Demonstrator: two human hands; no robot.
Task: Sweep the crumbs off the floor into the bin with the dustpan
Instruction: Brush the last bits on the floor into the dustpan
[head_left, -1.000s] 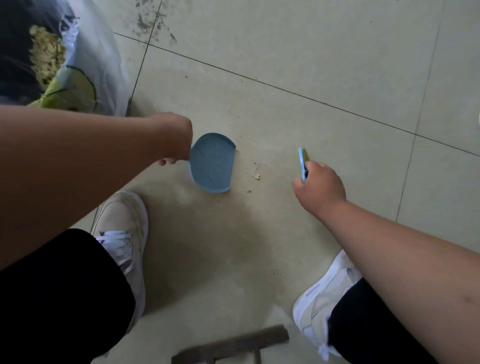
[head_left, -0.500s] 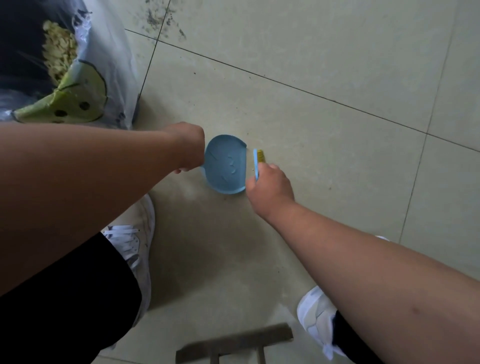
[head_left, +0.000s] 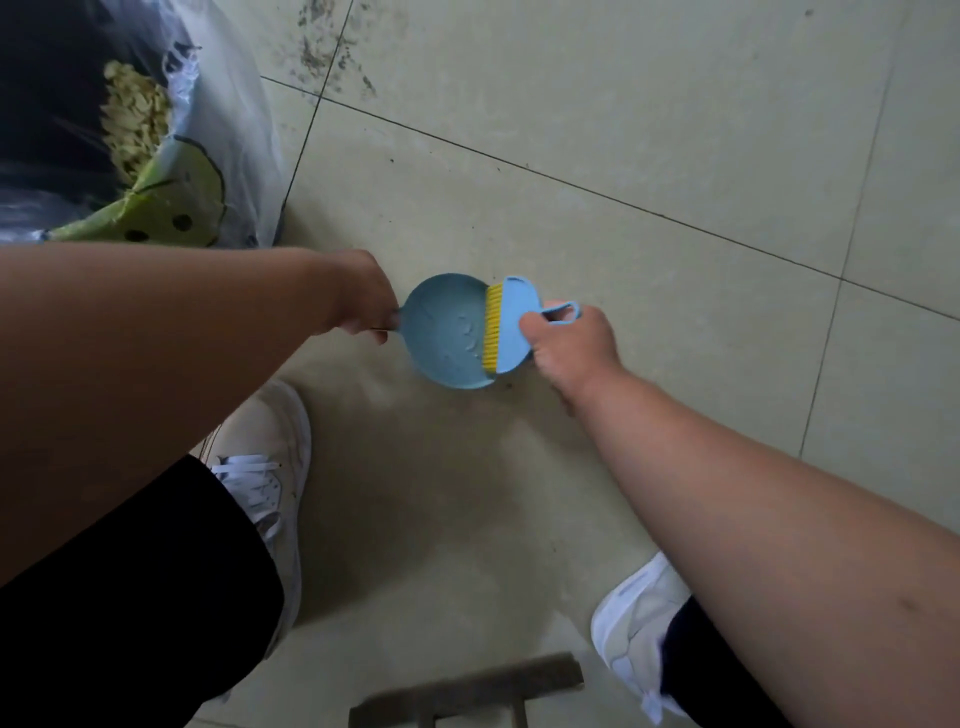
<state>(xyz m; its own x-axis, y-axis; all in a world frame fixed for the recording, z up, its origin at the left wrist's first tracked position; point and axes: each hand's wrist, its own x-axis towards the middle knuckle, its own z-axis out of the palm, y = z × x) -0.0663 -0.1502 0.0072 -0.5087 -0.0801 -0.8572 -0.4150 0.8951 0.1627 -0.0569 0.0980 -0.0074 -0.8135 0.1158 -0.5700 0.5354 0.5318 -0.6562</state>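
Head view: blue dustpan (head_left: 447, 332) flat on tiled floor (head_left: 623, 130), left hand (head_left: 363, 296) closed on its handle. Right hand (head_left: 571, 345) clamped on blue brush (head_left: 514, 327), yellow bristles (head_left: 492, 330) lying over pan's open edge. Bin (head_left: 135, 130), bag-lined, just beyond left forearm. White shoes (head_left: 270, 467) below. No legible writing.

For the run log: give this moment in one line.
left hand: holds dustpan on floor | right hand: brush bristles over pan
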